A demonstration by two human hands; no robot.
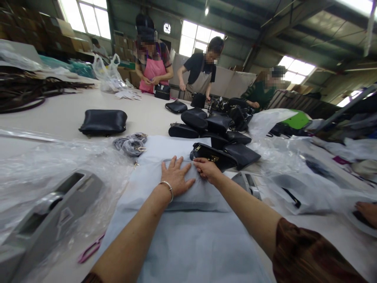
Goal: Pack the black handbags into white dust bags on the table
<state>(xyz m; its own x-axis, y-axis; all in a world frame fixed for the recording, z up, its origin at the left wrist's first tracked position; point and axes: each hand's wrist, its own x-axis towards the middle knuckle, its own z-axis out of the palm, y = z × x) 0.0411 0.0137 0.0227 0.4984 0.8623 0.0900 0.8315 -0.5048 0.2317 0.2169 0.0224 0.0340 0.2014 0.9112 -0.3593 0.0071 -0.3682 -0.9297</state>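
My left hand [176, 179], wearing a silver bangle, lies flat with fingers spread on a bundle wrapped in pale blue-grey wrapping paper [188, 243]. What the bundle holds is hidden. At its far right edge, my right hand [207, 169] is closed in a pinch on the paper. Just beyond the right fingers lies a black bag [218, 155] with a gold zip pull and clasp. A coiled grey strap [131, 144] with gold hooks rests beyond the paper's left side.
Several black bags [218, 122] are heaped ahead; another black bag [103, 122] lies left. Tape dispensers [53, 220] flank the paper, with pink-handled scissors [92, 248] nearby. Clear plastic covers both sides. Co-workers stand across the table; another person's hand [368, 212] is at far right.
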